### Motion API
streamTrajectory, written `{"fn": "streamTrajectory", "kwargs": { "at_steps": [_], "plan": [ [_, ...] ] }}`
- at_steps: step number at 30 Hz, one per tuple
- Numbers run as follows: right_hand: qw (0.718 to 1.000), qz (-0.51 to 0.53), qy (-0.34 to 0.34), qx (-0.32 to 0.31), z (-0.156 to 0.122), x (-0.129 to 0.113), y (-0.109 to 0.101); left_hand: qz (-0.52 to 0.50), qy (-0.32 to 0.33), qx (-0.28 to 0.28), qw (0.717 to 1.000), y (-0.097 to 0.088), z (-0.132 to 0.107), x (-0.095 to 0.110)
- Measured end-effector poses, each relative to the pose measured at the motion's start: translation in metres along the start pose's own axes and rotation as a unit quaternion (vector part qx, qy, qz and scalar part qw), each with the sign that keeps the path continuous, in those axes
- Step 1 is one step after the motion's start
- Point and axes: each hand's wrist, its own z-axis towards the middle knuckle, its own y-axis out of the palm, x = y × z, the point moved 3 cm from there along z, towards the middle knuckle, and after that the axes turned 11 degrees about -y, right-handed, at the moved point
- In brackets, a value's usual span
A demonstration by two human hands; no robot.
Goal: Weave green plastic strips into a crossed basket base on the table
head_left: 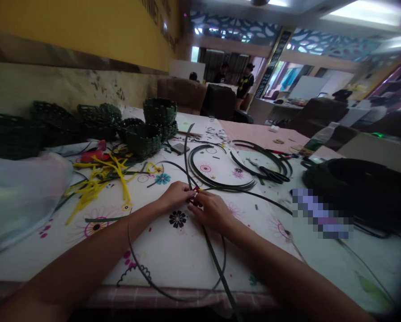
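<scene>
Near the middle of the table my left hand (176,196) and my right hand (215,211) meet, fingertips closed together. Both pinch long dark green strips (215,259) where these cross. One strip runs from beyond my hands down to the table's front edge, and others reach out to the sides. Between the fingertips shows a small red piece (196,188), partly covered by the fingers. A thin strip bent in a wide loop (160,293) hangs below my hands, over the front edge. Just beyond them lies a coil of green strips (191,165).
Woven dark green baskets (142,139) stand at the back left, behind yellow strips (91,192). A clear plastic bag (22,201) is at far left. Black-handled scissors (274,175) lie by a second coil (284,166). A dark bag (348,192) and plastic bottle (321,137) sit right.
</scene>
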Motion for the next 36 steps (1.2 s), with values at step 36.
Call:
{"fn": "streamTrajectory", "kwargs": {
  "at_steps": [36],
  "plan": [
    [0.958, 0.174, -0.051, 0.221, -0.002, 0.016, -0.014, -0.015, 0.073, -0.083, 0.994, 0.007, 0.002, 0.003]
  ]
}}
